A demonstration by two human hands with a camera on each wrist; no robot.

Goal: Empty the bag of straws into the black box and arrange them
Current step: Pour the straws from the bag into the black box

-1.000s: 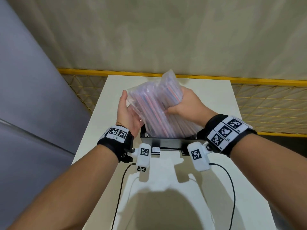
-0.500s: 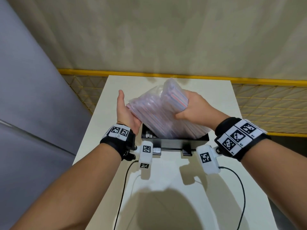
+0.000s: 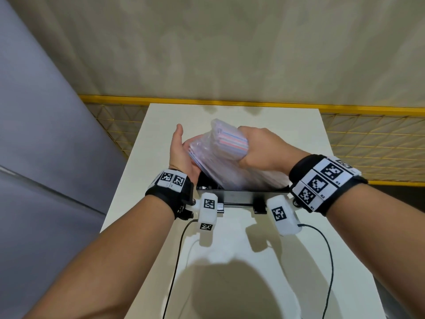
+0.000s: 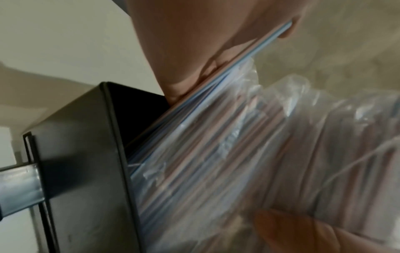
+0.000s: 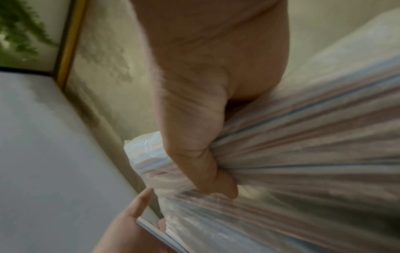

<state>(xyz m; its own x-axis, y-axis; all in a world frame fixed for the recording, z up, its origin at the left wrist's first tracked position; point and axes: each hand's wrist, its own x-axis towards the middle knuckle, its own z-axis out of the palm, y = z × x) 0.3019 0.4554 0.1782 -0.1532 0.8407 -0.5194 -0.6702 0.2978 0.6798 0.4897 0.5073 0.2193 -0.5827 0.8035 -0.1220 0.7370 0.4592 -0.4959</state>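
We have the clear bag (image 3: 220, 157) of straws (image 3: 232, 142) tilted over the black box (image 3: 243, 195), its lower end already inside the box at the near part of the white desk (image 3: 241, 261) and its upper end leaning up to the far left. Our right hand (image 3: 259, 146) is clenched around the raised end of the bag, the grip bunching plastic and straws together, as the right wrist view shows. Our left hand (image 3: 181, 155) lies flat and released, fingers straight, its palm against the left side of the bundle where a few straws (image 4: 216, 82) press on it above the box's left wall.

We judge the emptying is under way but not finished, since most straws look to be inside the plastic. To do it well we should keep the bag's mouth low inside the box, pull the plastic up and away along the line of the straws, and let the flat left palm steady them so they slide in parallel. Squeezing too hard could bend them, and lifting too fast could spill some over the left wall
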